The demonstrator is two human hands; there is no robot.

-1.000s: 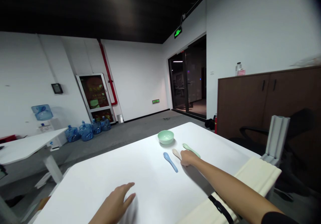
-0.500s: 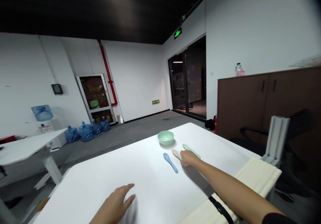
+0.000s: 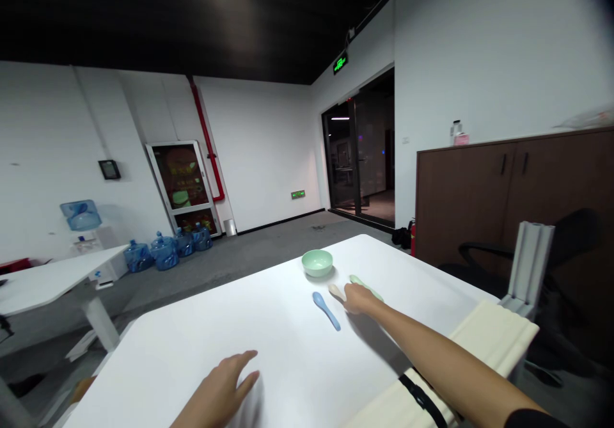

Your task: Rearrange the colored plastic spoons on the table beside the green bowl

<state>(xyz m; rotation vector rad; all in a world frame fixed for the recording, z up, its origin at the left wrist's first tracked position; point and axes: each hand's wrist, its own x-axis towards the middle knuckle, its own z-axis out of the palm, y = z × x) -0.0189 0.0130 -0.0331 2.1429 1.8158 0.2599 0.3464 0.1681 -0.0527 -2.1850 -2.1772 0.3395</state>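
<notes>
Slight creep of the right hand [image 3: 359, 299] toward a cream plastic spoon [image 3: 336, 292] at its ten o'clock, grip pressed together at the spoon, pinch unclear; left hand [image 3: 219, 388] spread, uninvolved, over the white counter [image 3: 201, 332].

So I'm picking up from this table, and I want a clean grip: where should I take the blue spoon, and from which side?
Pinch the handle of the blue spoon from the near side, using your right hand, which is closest. The spoon lies flat on the table, with its narrow handle angled toward you and its wider bowl end pointing away, toward the green bowl.
</notes>
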